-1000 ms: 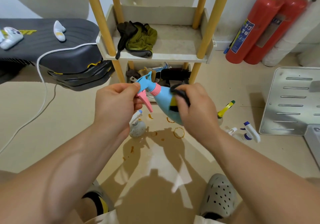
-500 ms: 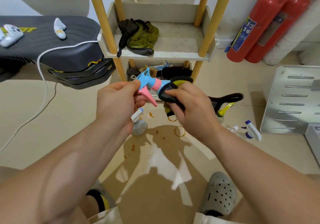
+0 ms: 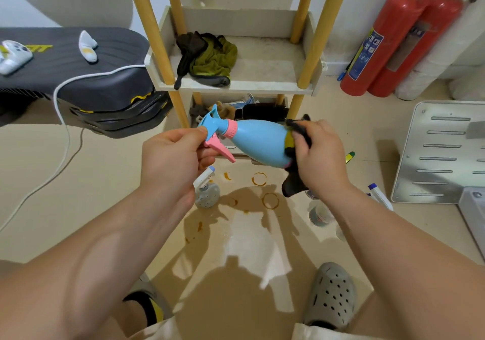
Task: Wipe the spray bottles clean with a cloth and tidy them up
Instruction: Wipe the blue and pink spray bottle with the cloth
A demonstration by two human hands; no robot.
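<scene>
Nearest, at five o'clock, a grey perforated rubber clog (image 3: 332, 293) rests on the beige floor (image 3: 105, 195), which is marked with brown ring stains. Higher up, the left hand (image 3: 170, 161) pinches the trigger head of a light-blue plastic spray bottle with a pink collar (image 3: 258, 142) between thumb and curled fingers. The bottle is held sideways in the air at twelve o'clock. The right hand (image 3: 320, 155) curls its fingers round a black cloth (image 3: 295, 184), pressing it to the bottle's base; the loose end hangs below. Under the hands a small clear speckled sprayer (image 3: 207, 194) stands on the floor. Beyond, a white shelf unit with yellow posts (image 3: 236, 85) holds an olive-and-black rag (image 3: 207, 58). Two red fire extinguishers (image 3: 380, 45) stand at two o'clock.
</scene>
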